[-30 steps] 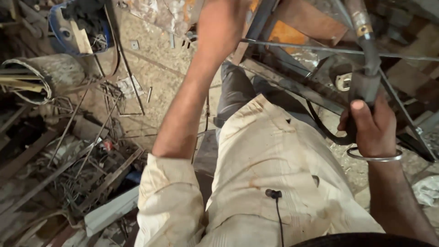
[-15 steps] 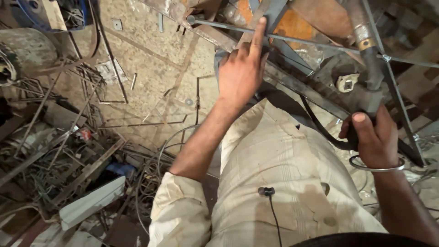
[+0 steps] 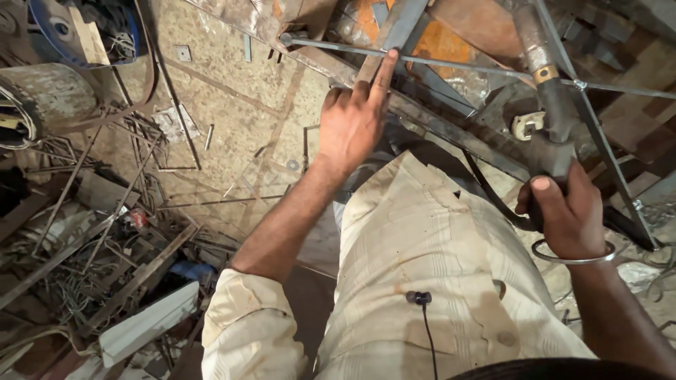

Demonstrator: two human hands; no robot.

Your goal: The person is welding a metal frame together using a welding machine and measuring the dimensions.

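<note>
- The thin grey steel rod (image 3: 451, 63) runs left to right across the far side of the scene, laid over the rusty angle-iron frame (image 3: 422, 116) and a flat grey metal bar (image 3: 405, 24) that crosses it.
- A second ago my left hand (image 3: 352, 127) was raised out of view; half a second ago it had come down near the frame, and now its forefinger tip touches the thin rod right where the flat bar crosses. I judge the joint is being marked or steadied at that point.
- My left hand is mostly curled: forefinger stretched straight, other fingers folded in, thumb tucked. It grips nothing, only presses with one fingertip.
- My right hand (image 3: 567, 218) is closed tight round the dark handle of the welding electrode holder (image 3: 553, 134), thumb on top, a plain metal bangle (image 3: 574, 257) at the wrist. It has kept the same grip through all three views, the tool resting against the frame on the right.
- A black cable (image 3: 493, 197) loops from the holder down across my pale, stained shirt (image 3: 436, 281).
- Farther out, the speckled stone floor (image 3: 232, 105) lies beyond, strewn on the left with scrap rods and wire (image 3: 91, 232), and a white plastic channel piece (image 3: 148, 324) lies near left.
</note>
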